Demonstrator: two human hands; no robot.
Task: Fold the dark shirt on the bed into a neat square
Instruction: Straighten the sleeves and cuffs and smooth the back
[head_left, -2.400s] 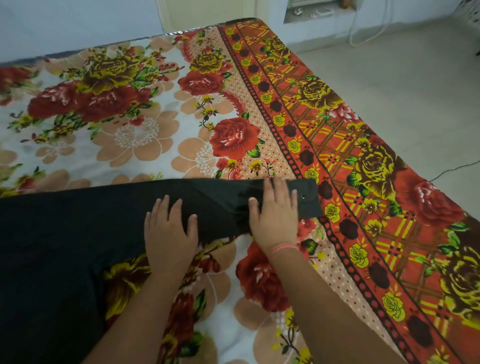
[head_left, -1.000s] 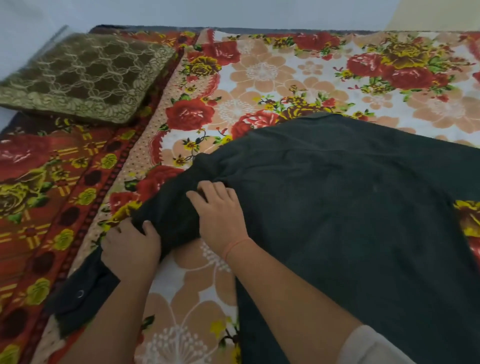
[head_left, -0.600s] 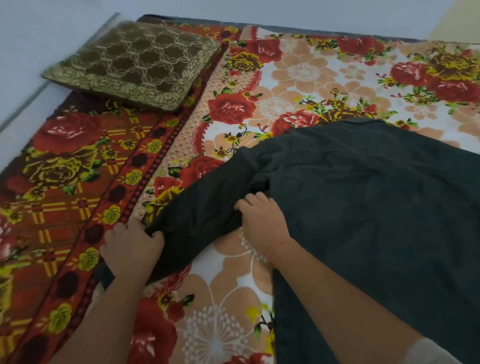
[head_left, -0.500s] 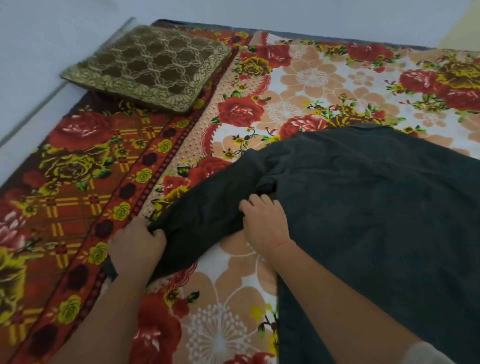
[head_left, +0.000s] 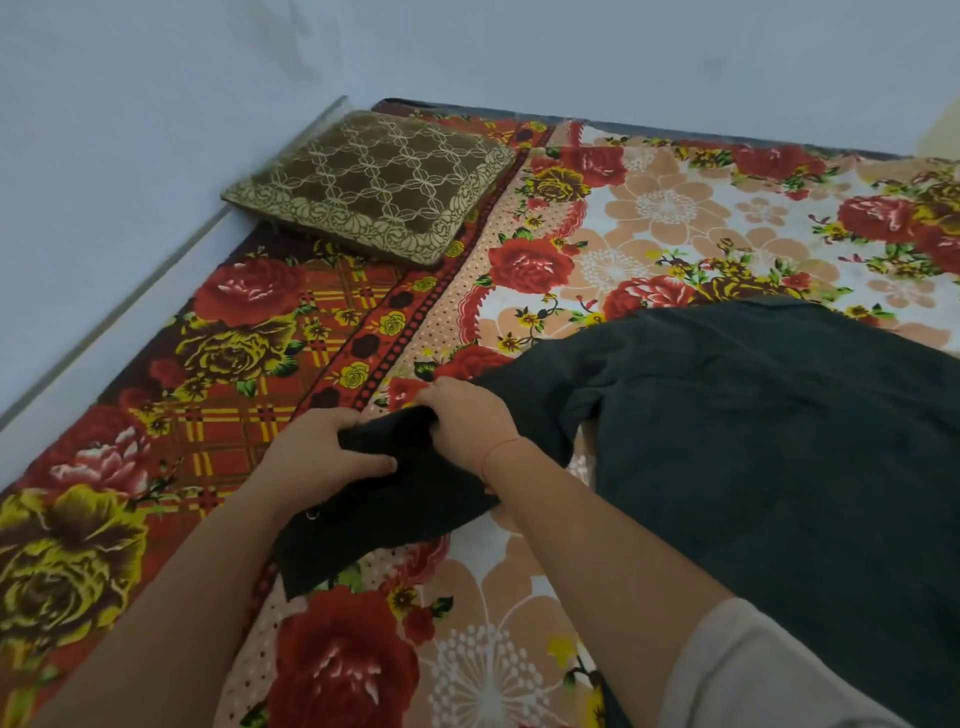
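The dark shirt (head_left: 779, 415) lies spread over the right half of the floral bed cover (head_left: 649, 228). Its left sleeve (head_left: 395, 509) runs down and left from the body, bunched in the middle, with the cuff end and a small snap near my left forearm. My left hand (head_left: 322, 457) grips the sleeve from the left, thumb across the cloth. Right beside it, my right hand (head_left: 467, 421) grips the bunched sleeve from above, fingers curled into the fabric. The shirt's right side runs out of view.
A brown patterned cushion (head_left: 374, 182) sits at the bed's far left corner, next to the white wall (head_left: 130, 130). The bed's left edge meets a pale ledge (head_left: 119, 312). Bare floral cover shows beyond the shirt and in front of it.
Both hands have closed together on the left sleeve and lifted it into a bunch; the right hand moved left from the armpit area. Earlier they pressed the other sleeve flat.
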